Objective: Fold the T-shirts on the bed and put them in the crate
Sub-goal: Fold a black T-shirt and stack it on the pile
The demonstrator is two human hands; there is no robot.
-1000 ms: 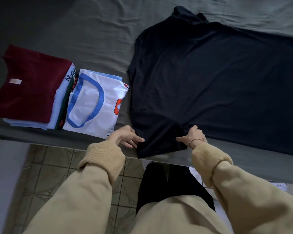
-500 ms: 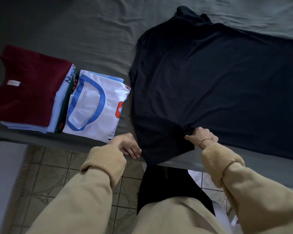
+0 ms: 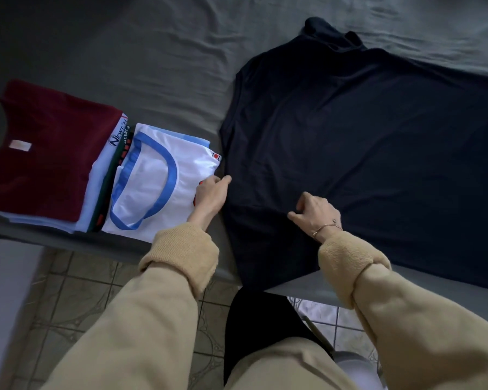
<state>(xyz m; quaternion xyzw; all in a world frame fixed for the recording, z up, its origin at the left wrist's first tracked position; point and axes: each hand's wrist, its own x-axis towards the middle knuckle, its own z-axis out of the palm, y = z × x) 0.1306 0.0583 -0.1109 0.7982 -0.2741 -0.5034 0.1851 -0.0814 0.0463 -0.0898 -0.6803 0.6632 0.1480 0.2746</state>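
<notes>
home bedroom: grey-sheeted bed (image 3: 152, 66), folded t-shirts (image 3: 96, 175), tiled floor (image 3: 76, 299).

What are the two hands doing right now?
Left hand: pinches the edge of the dark T-shirt.
Right hand: fingers curled, pinches the same shirt's fabric.

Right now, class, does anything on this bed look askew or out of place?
Yes: the dark T-shirt lies skewed on the grey bed, its near corner hanging off the edge, and its far end is bunched. The folded shirts are slipped sideways, not squared.
</notes>
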